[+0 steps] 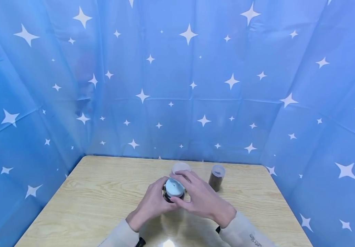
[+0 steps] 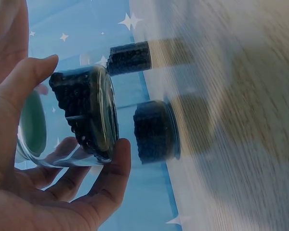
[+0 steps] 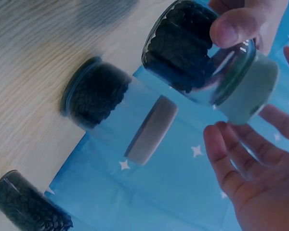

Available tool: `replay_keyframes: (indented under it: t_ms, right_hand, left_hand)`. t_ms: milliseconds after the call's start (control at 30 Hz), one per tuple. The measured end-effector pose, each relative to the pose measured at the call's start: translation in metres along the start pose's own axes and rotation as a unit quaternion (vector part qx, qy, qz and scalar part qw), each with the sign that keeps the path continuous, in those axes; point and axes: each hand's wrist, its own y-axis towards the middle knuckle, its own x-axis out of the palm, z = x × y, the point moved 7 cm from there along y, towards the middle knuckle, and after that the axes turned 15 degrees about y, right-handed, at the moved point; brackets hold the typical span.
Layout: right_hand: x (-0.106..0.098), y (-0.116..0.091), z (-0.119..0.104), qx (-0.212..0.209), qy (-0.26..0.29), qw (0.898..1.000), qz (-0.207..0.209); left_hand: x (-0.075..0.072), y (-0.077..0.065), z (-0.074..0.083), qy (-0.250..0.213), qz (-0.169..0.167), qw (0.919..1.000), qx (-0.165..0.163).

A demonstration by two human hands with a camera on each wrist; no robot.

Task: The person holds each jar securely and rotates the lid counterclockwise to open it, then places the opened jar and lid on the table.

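Glass jar point(image 3: 176, 55), raised in the hands over the middle of the wooden table point(image 1: 88, 199). The left hand point(image 1: 156, 199) curls round its side; the right hand point(image 1: 200, 199) spreads its fingers loosely about the top. A second jar point(image 3: 98, 94) stands just beyond, on the far side, with a slimmer canister point(image 1: 216, 180) to the right. Capping the held jar is a pale blue lid point(image 1: 175, 188) – whether the right fingertips touch it, I cannot tell. Working this lid seems the step in hand – loosening or tightening is unclear; the next move likely calls for a steady left hold.
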Motion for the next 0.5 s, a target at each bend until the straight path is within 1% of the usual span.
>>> replay_keyframes:
  t_ms: [133, 233, 500]
  right_hand:
    - [-0.001, 0.000, -0.003, -0.012, 0.001, 1.000, 0.008]
    - [0.000, 0.000, -0.004, -0.018, 0.003, 1.000, 0.010]
    - [-0.004, -0.003, -0.004, -0.014, 0.002, 1.000, 0.011]
  left_hand:
    - [0.003, 0.000, 0.004, -0.014, -0.002, 0.9998, 0.010]
    - [0.005, -0.002, 0.006, -0.017, -0.003, 0.9998, 0.011]
    - [0.014, -0.003, 0.011, -0.034, -0.015, 0.9992, 0.014]
